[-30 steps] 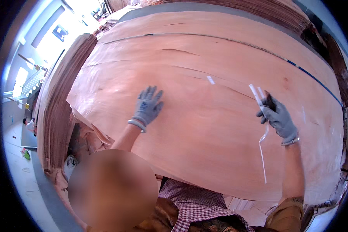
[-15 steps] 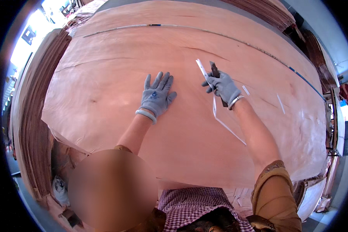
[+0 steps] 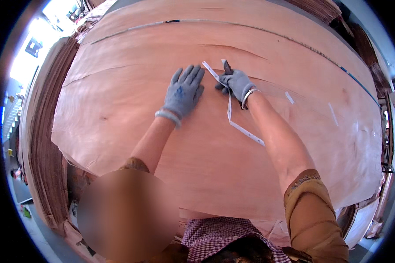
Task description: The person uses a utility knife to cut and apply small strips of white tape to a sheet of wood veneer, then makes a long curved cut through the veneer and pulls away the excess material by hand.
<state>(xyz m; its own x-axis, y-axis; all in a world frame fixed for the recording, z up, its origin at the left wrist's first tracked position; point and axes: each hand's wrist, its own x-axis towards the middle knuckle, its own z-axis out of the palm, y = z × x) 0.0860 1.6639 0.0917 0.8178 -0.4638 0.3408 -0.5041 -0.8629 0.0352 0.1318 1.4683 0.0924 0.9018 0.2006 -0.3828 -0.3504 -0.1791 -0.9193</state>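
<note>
A broad pinkish wood veneer sheet point(image 3: 193, 171) lies beneath both hands, with thin dark splits in it. My left hand point(image 3: 182, 94), in a grey glove, rests on the sheet with its fingers stretched out. To its right, my gloved right hand point(image 3: 238, 84) is closed around a dark-handled knife point(image 3: 227, 68) with a short flat blade pointing away from me. A white perforated tape strip point(image 3: 230, 111) is pinched in the same hand. One end sticks out toward my left fingertips; the rest trails over the sheet toward my right forearm. The right fingertips are partly hidden.
A long thin rod point(image 3: 250, 25) lies across the far part of the sheet. Short white tape pieces point(image 3: 289, 97) sit right of my right hand. Tall veneer stacks point(image 3: 41, 131) stand at the left, with more stacked sheets point(image 3: 314, 11) at the far right.
My right hand has moved left and farther away, carrying the knife and tape strip closer to my left hand. My left hand has slid slightly forward, its fingers closer together.
</note>
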